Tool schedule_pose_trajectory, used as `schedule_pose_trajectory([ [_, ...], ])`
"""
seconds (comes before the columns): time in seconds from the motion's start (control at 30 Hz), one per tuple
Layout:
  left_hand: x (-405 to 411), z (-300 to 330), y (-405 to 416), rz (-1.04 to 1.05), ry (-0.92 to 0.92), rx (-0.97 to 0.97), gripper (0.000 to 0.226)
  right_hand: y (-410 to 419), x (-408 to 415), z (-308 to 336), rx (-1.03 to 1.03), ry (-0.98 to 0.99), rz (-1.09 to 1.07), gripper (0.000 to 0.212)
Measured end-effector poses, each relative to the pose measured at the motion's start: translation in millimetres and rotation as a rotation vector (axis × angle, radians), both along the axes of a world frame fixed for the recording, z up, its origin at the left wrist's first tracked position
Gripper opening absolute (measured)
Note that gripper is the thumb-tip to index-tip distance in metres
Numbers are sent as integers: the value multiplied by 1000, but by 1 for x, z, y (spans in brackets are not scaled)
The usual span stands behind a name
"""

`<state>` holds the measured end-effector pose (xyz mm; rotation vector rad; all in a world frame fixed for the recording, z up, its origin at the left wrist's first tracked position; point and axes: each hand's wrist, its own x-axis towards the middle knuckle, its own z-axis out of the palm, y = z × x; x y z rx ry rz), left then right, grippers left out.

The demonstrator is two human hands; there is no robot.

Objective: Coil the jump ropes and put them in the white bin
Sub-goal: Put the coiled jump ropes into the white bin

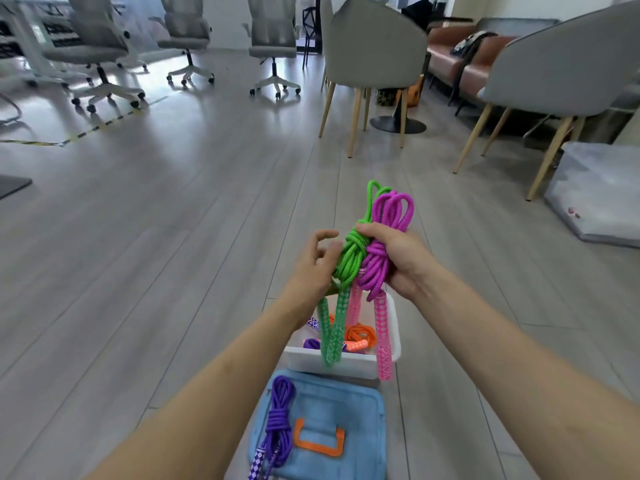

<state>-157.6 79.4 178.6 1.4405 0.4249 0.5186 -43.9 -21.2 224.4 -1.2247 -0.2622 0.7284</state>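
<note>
My right hand [398, 258] grips two coiled jump ropes above the white bin [332, 362]: a green rope [349, 258] and a magenta rope [375, 261]. Their green and pink handles hang down over the bin. My left hand [311, 268] is beside the green coil, fingers loosely curled and touching its left side. Inside the bin lie an orange rope [360, 336] and part of a purple one. Another coiled purple rope [277, 420] lies on a blue fabric bag [343, 417] in front of the bin.
The bin and bag sit on a grey wood floor. Grey chairs with wooden legs [374, 64] stand ahead to the right, office chairs [100, 46] at the far left, and a grey cushion [595, 195] lies on the right.
</note>
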Motion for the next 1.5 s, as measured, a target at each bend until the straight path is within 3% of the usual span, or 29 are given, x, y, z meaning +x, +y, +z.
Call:
schedule_pose_trajectory([
  [0.1,-2,-18,12,-12,77,115,67,13,19,7,53,26,-64,15],
  [0.23,-2,-49,10,5,107,239,120,37,32,8,118,75,-125,18],
  [0.37,19,-71,11,90,192,469,145,58,32,-5,174,146,-147,30],
  [0.5,39,-88,20,253,217,486,135,61,32,-30,176,263,-100,19],
  [0.6,41,-99,29,265,199,578,106,50,36,-51,137,375,-83,14],
  [0.7,37,-110,36,193,307,742,83,35,38,-74,86,481,-111,15],
  [0.8,34,-123,38,33,378,746,83,23,38,-96,32,584,-143,19],
  [0.97,22,-147,51,-268,374,519,127,16,43,-125,-47,680,-97,22],
  [1.1,18,-144,65,-278,429,660,112,21,48,-140,-63,729,-39,24],
  [1.2,18,-146,69,-214,498,819,110,26,52,-157,-53,717,6,25],
  [1.37,9,-165,63,-365,727,801,113,23,55,-187,-214,555,-71,18],
  [1.5,8,-170,56,-420,806,884,81,13,52,-209,-347,307,-214,37],
])
